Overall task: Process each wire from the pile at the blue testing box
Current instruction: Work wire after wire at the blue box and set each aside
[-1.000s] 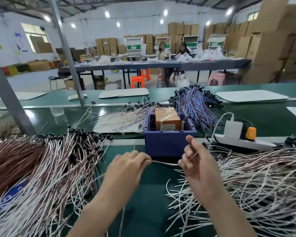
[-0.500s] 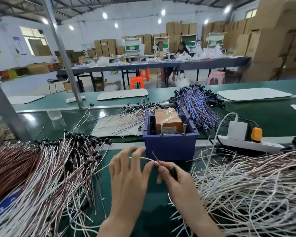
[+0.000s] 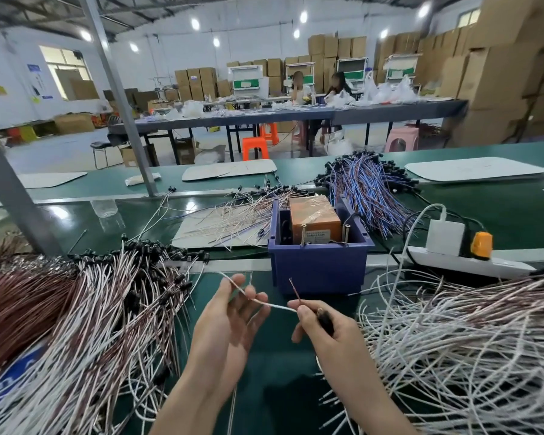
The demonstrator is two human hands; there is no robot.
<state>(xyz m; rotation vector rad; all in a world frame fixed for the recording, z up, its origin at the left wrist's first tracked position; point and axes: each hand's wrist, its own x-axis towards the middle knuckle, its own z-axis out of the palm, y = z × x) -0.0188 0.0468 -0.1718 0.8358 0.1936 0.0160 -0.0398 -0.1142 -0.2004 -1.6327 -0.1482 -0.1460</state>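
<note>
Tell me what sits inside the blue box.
Inside the blue box sits an orange block wrapped in clear film, with two upright metal pins at its front. The front wall hides the box's floor and the block's base.

head-worn view, forward and down
</note>
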